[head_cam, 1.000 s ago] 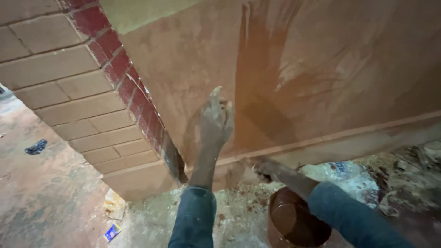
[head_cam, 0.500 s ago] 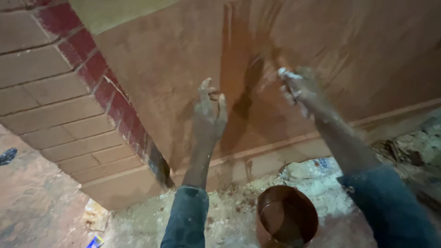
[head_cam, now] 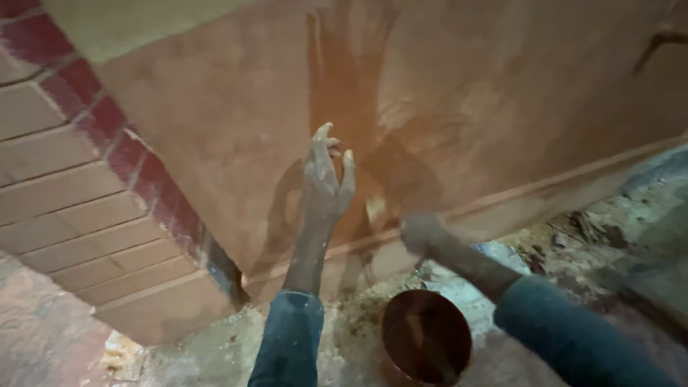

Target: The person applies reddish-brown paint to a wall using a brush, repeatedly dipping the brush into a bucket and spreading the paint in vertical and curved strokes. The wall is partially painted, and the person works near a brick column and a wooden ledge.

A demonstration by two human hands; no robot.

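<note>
My left hand (head_cam: 326, 179) is raised in front of a brown plastered wall (head_cam: 466, 93), fingers apart and smeared with pale mud, holding nothing. My right hand (head_cam: 423, 233) is lower, blurred by motion, close to the base of the wall just above a round brown bowl (head_cam: 426, 337) of dark liquid on the ground. I cannot make out whether the right hand holds anything. A darker wet streak (head_cam: 344, 79) runs down the wall above my left hand. Both forearms wear blue sleeves.
A tiled corner with tan bricks (head_cam: 64, 208) and a dark red edge strip (head_cam: 129, 150) stands at the left. A raised ledge (head_cam: 573, 179) runs along the wall's foot. Rubble and debris (head_cam: 588, 229) cover the ground at the right.
My right hand has dropped from high on the wall to near its base above the bowl. My left hand stays raised at the wall. The view has shifted slightly.
</note>
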